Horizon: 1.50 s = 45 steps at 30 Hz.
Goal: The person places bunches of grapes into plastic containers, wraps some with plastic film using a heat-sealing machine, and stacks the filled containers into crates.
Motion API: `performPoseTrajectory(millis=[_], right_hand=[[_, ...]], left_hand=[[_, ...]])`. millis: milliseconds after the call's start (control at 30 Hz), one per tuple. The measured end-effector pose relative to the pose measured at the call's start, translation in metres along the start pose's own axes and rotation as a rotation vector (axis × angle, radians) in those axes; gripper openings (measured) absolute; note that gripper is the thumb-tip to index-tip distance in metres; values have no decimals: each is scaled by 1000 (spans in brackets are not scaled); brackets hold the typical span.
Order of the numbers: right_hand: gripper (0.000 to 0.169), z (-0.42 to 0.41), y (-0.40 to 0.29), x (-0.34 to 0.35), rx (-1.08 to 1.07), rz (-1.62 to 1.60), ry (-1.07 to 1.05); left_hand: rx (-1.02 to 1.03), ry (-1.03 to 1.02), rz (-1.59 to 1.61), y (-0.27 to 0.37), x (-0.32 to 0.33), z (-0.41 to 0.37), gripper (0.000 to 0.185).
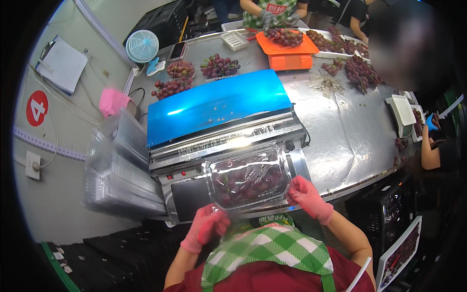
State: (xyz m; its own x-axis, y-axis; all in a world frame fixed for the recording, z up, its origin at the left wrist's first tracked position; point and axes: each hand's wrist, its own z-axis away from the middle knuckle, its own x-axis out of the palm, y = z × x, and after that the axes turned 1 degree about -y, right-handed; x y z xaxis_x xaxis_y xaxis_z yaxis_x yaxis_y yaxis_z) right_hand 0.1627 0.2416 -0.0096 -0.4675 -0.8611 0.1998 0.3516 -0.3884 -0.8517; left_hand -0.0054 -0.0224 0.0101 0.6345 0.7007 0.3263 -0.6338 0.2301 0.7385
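A clear plastic tray of red grapes (248, 179), with glossy cling film over it, lies at the front of a film wrapping machine (226, 137). My left hand (208, 226), in a pink glove, pinches film by the tray's near left corner. At its near right corner my right hand (308, 199), gloved alike, has its fingers closed on the film edge. Behind the tray are the machine's metal rollers, beneath a raised blue cover (219, 104). A dark flat plate (193, 199) is left of the tray.
Clear plastic containers (124, 171) are stacked at left. Trays of grapes (219, 67) stand behind the cover. An orange scale (290, 60) bears grapes, with a co-worker's gloved hands (270, 18) beside it. Loose grape bunches (361, 73) lie at right on the metal table (328, 127).
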Motion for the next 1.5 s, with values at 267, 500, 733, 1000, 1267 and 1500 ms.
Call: performPoseTrajectory(millis=[267,500,733,1000,1267,1500], right_hand=[[6,3,-3,5,20,38,50],[9,4,31,6,-173,-172,129],[15,59,70,25,-292,-521,298],[31,144,80,40,-604,-809,563],[24,273,139,28,-595,-758,1068],[22,391,218,71,-941,-1082,1493]], left_hand=[[-18,-60,-77,0,-8,-3,27],[9,-70,-225,17,1,-3,15],[159,-261,-210,9,6,-23,20],[156,-546,-463,5,52,-55,51],[14,-988,-483,-41,181,-23,15],[54,-1531,-612,-116,280,18,39]])
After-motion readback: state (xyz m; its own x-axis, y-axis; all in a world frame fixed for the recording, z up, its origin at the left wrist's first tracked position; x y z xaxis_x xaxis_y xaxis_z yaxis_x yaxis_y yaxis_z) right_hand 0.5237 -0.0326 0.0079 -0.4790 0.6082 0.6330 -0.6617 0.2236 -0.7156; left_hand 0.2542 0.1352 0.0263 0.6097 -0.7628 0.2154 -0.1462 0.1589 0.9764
